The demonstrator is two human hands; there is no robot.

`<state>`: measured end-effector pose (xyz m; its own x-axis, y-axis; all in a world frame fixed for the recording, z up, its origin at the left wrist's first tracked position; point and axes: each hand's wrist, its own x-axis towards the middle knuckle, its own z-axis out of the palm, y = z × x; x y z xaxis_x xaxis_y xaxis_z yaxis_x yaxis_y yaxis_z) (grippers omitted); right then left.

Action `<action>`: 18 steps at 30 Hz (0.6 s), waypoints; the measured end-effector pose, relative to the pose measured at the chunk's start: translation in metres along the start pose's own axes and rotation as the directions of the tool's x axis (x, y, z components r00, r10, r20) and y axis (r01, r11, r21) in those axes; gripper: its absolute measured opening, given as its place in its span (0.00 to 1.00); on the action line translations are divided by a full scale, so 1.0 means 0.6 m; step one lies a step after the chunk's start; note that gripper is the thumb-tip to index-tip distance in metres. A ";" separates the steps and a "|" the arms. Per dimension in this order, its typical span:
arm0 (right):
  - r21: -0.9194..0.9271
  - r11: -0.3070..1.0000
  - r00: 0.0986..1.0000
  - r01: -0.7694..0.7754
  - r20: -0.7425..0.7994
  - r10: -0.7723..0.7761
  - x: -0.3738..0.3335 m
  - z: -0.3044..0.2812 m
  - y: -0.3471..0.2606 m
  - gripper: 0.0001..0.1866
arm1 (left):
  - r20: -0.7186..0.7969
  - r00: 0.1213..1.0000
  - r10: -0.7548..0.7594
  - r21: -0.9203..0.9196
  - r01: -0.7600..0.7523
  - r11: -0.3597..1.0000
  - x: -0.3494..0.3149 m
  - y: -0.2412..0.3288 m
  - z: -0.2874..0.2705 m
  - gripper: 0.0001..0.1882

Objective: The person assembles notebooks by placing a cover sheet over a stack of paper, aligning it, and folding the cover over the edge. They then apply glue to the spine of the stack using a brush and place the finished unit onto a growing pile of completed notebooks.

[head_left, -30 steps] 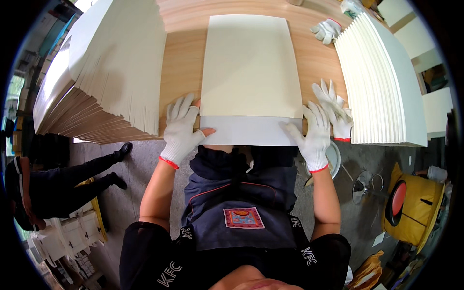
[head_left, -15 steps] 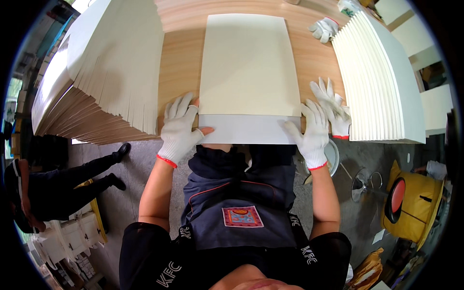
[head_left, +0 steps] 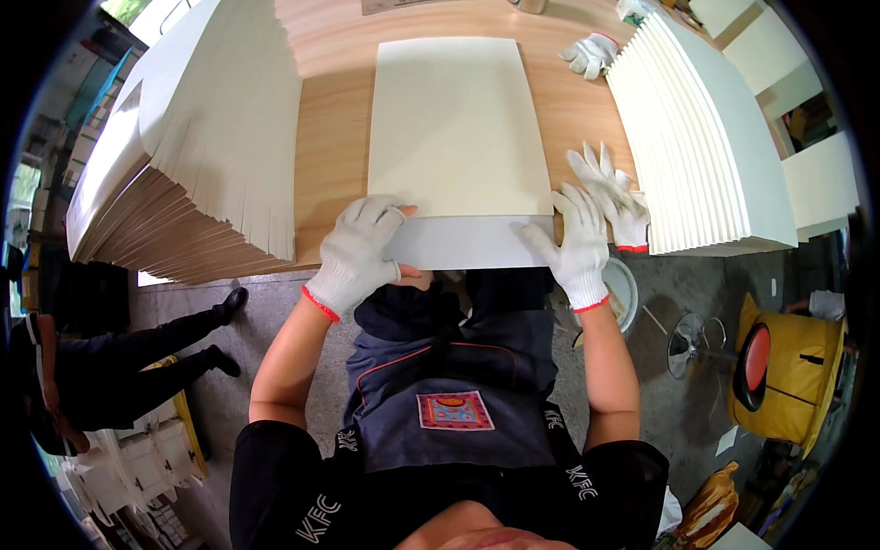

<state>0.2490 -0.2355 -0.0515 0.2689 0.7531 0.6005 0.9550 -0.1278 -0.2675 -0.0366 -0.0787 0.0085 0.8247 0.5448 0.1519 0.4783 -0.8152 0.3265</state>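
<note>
A cream sheet [head_left: 454, 128] lies lengthwise on the table before me, with a pale grey strip [head_left: 472, 244] along its near end at the table edge. My left hand [head_left: 359, 249], in a white knit glove with a red cuff and bare thumb and index tips, rests over the strip's left end. Its index tip is at the seam and its thumb at the front edge, well apart. My right hand [head_left: 579, 246], gloved alike, lies at the right end, thumb on the strip and fingers stretched along the sheet's right side. Both hands are open.
A tall stack of folded cream sheets [head_left: 220, 137] stands at left, another fanned stack [head_left: 683, 137] at right. Spare white gloves [head_left: 610, 192] lie beside the right stack, and another glove [head_left: 589, 55] farther back. A person [head_left: 137, 367] is at far left. A red-topped stool [head_left: 753, 367] stands at right.
My left hand has moved right and inward, from beside the strip's left end onto it. My right hand stays at the right end. The whole view has shifted slightly.
</note>
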 end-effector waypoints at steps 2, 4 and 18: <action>0.046 0.999 1.000 -0.029 -0.007 0.030 -0.001 -0.006 0.000 0.29 | 0.010 1.000 0.027 0.018 -0.027 0.999 0.003 -0.010 -0.003 0.36; 0.137 0.987 0.996 -0.079 -0.031 0.084 0.001 -0.011 -0.001 0.28 | 0.036 0.998 0.057 0.038 -0.058 0.998 0.005 -0.015 -0.007 0.33; 0.132 0.959 0.533 -0.250 0.846 0.023 0.216 -0.016 0.014 0.37 | 0.146 0.989 -0.037 -0.096 0.051 0.994 0.127 -0.083 -0.004 0.15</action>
<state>0.2931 -0.1450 0.0311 0.0593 0.9442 -0.3239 0.8323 -0.2260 -0.5062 0.0018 0.0041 0.0058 0.8418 0.5398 0.0017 0.4888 -0.7636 0.4219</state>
